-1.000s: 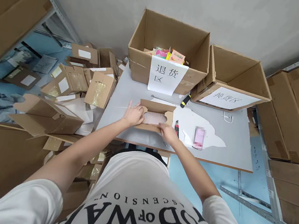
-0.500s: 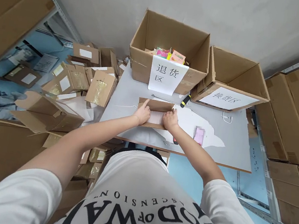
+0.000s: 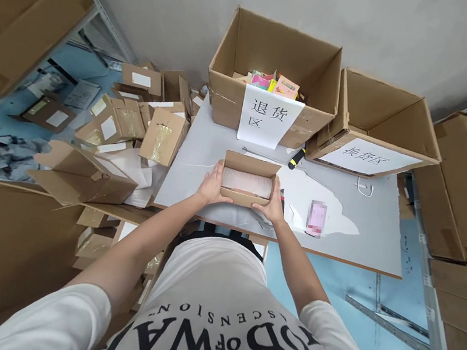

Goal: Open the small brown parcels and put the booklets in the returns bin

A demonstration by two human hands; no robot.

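Observation:
Between my hands is a small open cardboard box [image 3: 247, 200], its back flap standing up. Inside lies a bubble-wrapped item [image 3: 246, 183] that fills most of the box. My left hand [image 3: 213, 186] grips the box's left end, fingers along the side and thumb at the front. On the right end my right hand [image 3: 274, 203] presses in the same way. A red-and-black tool [image 3: 282, 197], partly hidden by my right hand, lies beside it. Further right a pink item [image 3: 316, 217], its surface blurred out, rests on the table.
Behind stand two large open cartons with paper signs; the left carton [image 3: 227, 100] holds colourful small packages, the right carton [image 3: 383, 125] sits beside it. A black-and-yellow-handled tool [image 3: 297, 158] lies before them on the grey table [image 3: 379, 222]. Opened boxes [image 3: 164, 134] pile up at left.
My hands have moved from the box's top opening to its two ends. The bubble-wrapped contents now show more fully. The camera view has shifted slightly.

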